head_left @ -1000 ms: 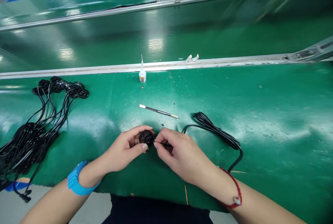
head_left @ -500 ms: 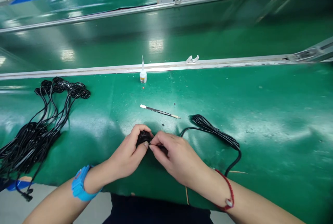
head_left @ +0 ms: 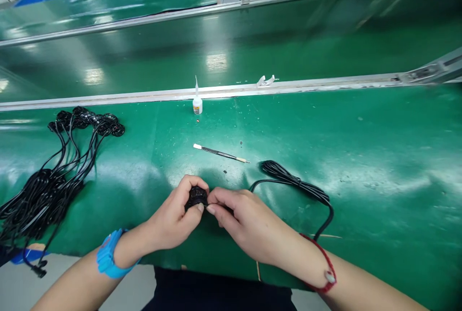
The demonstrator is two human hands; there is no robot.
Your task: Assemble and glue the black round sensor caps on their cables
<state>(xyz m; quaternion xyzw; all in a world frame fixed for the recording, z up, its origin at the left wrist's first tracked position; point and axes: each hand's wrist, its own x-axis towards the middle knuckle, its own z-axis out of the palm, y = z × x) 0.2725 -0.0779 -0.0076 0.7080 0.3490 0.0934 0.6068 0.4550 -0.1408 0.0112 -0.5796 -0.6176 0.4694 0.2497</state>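
Note:
My left hand [head_left: 177,214], with a blue band at the wrist, is closed around a small round black part [head_left: 197,196], thumb in front and fingers over its top. Right beside it my right hand [head_left: 240,217] pinches at the part's right edge; what lies between thumb and forefinger is too small to make out. From behind the right hand a black cable [head_left: 288,182] runs out to a looped bundle on the green table. Beyond the hands lies a thin pen-like tool [head_left: 221,152] with a white end and a pale tip.
A white bottle with a long nozzle [head_left: 197,105] stands near the metal rail [head_left: 144,97]. At left lies a pile of black cables [head_left: 46,195] with round black heads [head_left: 86,121]. A white clip [head_left: 266,81] sits on the rail.
The round part and both hands have shifted slightly left and down, and the part seems a little tilted. The right forearm has moved slightly; the grip looks the same.

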